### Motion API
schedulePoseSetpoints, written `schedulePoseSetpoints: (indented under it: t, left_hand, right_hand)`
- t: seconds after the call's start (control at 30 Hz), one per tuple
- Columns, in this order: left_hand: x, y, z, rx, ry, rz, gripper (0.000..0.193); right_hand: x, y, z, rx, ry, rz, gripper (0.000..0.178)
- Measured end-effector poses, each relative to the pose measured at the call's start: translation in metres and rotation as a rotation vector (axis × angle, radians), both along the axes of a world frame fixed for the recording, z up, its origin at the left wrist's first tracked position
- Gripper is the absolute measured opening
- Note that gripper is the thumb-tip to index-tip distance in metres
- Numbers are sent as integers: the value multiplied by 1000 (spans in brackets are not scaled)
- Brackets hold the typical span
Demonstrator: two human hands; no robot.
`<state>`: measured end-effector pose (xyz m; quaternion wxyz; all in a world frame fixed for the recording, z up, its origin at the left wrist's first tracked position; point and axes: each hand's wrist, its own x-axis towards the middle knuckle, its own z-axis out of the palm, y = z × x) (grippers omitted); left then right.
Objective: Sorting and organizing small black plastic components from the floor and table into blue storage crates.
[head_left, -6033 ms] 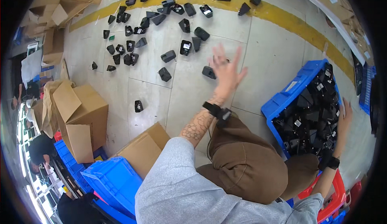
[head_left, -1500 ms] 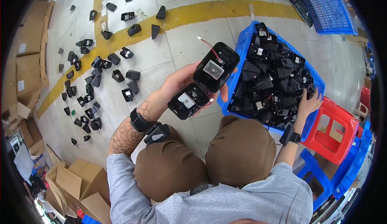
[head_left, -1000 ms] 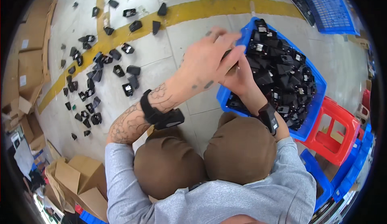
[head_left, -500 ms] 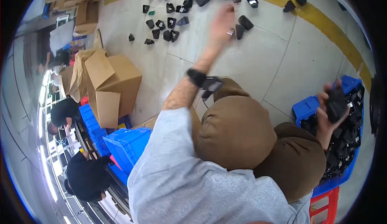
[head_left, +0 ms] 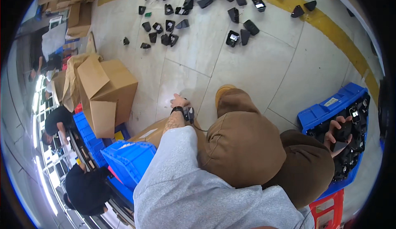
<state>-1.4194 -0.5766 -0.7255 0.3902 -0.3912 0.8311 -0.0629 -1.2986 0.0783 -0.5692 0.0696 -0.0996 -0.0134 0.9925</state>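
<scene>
Fingers of the right hand (head_left: pixel 339 135) are wrapped around a black part (head_left: pixel 342 132), which is held inside the blue crate (head_left: pixel 326 110) at the person's right; the part lies across the palm, with the fingertips curled over its upper edge and the thumb below it. More black parts (head_left: pixel 350 163) are heaped in the crate beneath the hand. The left hand (head_left: pixel 179 101) is set down on the pale floor (head_left: pixel 255 72) just in front of a flattened cardboard box (head_left: pixel 150 133); whether its fingers are spread or closed cannot be told, as the hand is small and seen from behind the wrist. A black wristband (head_left: pixel 178 109) is worn on it. Scattered black parts (head_left: pixel 198 10) lie well apart from it, near the yellow floor line (head_left: pixel 321 21).
</scene>
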Motion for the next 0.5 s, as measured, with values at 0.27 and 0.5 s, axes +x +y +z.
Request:
schedulePoseSetpoints:
  t: [0.27, 0.5]
  left_hand:
    - [-179, 230, 65, 807, 1084, -668, 51]
    - [-195, 302, 37, 621, 1008, -992, 45]
  right_hand:
    - [14, -5, 3, 92, -82, -116, 57]
    - [29, -7, 16, 163, -16, -157, 56]
